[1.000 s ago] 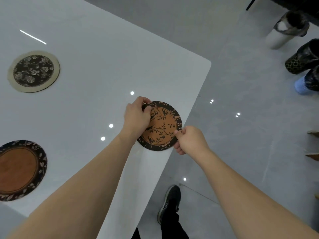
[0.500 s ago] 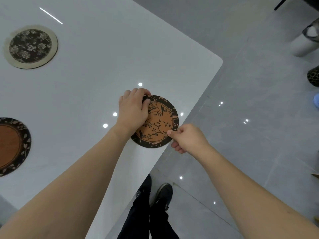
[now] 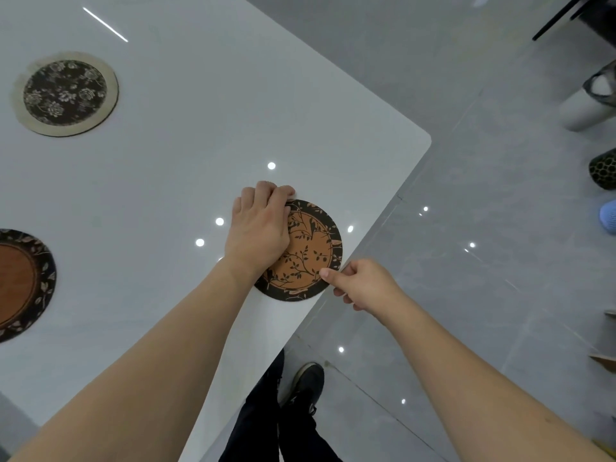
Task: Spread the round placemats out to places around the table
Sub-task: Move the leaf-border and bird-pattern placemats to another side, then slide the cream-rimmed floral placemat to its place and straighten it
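Note:
A round orange placemat with a black leafy rim [image 3: 308,255] lies flat on the white table [image 3: 200,128], close to its right edge. My left hand [image 3: 258,230] rests on the mat's left part, fingers curled over its far rim. My right hand [image 3: 358,283] pinches the mat's near right rim between thumb and forefinger. A black floral placemat with a beige border [image 3: 65,93] lies at the far left. An orange placemat with a dark patterned rim [image 3: 23,283] lies at the left edge of view, partly cut off.
The table's rounded corner [image 3: 423,141] is to the right, with grey tiled floor [image 3: 483,228] beyond. My legs and shoes [image 3: 300,388] stand by the table's near edge. Cylindrical containers [image 3: 590,101] stand on the floor at the far right.
The mat has settled flat near the table's edge with both hands still on it. My view has shifted slightly, and my feet have come closer to the table.

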